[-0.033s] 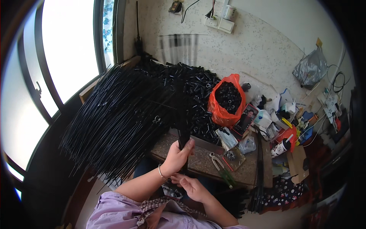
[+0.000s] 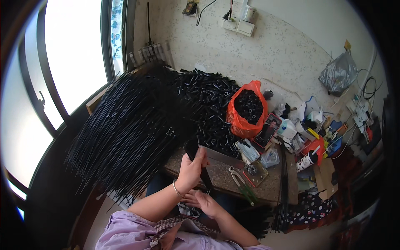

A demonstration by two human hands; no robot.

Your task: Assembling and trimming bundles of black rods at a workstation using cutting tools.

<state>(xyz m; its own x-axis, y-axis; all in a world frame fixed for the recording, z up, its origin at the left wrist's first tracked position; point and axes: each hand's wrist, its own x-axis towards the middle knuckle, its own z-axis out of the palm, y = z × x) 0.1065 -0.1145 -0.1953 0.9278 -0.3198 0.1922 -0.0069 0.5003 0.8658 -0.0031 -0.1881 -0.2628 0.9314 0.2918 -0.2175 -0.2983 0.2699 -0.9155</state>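
Note:
My left hand (image 2: 191, 170) is closed round a long black umbrella frame (image 2: 191, 148), which leans up and to the left. Its upper part is smeared by motion, with several pale tips (image 2: 152, 53) fanned out near the wall. Below the fist the dark lower end sticks out. My right hand (image 2: 205, 204) lies under the left wrist, fingers stretched and apart, close to that lower end; whether they touch I cannot tell. On the left lies a big stack of thin black rods (image 2: 121, 133). Behind the frame a heap of short black tubes (image 2: 212, 96) covers the table.
A red plastic bag (image 2: 246, 131) full of small black pieces stands right of the heap. Beside it are a phone (image 2: 267, 130), pliers (image 2: 236, 176) and a small tray (image 2: 256, 174). Black rods (image 2: 283, 187) hang over the table's right edge. Clutter and a tumbler (image 2: 306, 161) lie farther right.
The umbrella frame's upper end has swung left, from upright over the heap toward the window corner. My left hand has tilted and shifted slightly left and down; my right fingers spread a little more.

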